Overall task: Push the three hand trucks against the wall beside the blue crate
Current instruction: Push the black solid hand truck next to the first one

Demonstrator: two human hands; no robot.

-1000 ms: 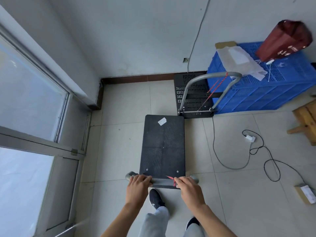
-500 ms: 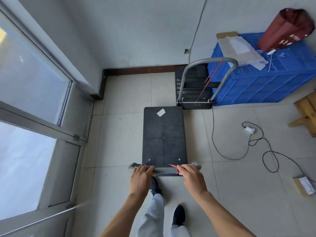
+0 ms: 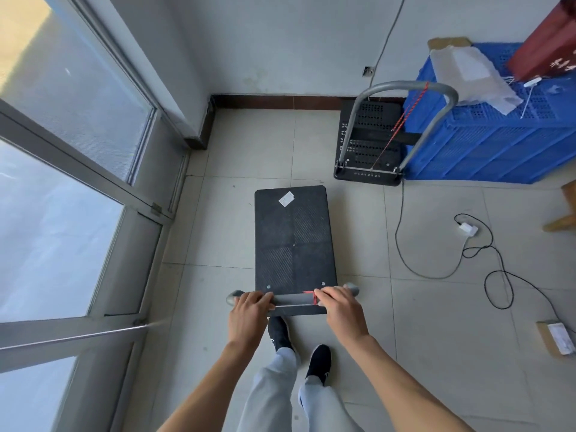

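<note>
A black flat hand truck (image 3: 293, 238) with a white sticker stands on the tiled floor in front of me. My left hand (image 3: 249, 310) and my right hand (image 3: 338, 307) both grip its grey handle bar (image 3: 291, 298), which has a red cord tied near my right hand. A second hand truck (image 3: 371, 145) with a grey loop handle and red cord is parked against the back wall, touching the blue crate (image 3: 498, 141) on its right. The truck I hold sits left of that one, a few tiles short of the wall.
Glass door and window frame (image 3: 93, 188) run along the left. A black cable with a white plug (image 3: 467, 229) loops over the floor at right, near a cardboard box (image 3: 556, 338) and a wooden stool (image 3: 565, 210). A red bag (image 3: 548, 42) and white paper lie on the crate.
I have stepped forward with the truck, which has rolled toward the back wall and to the left of the parked truck. Both hands kept their grip on the bar.
</note>
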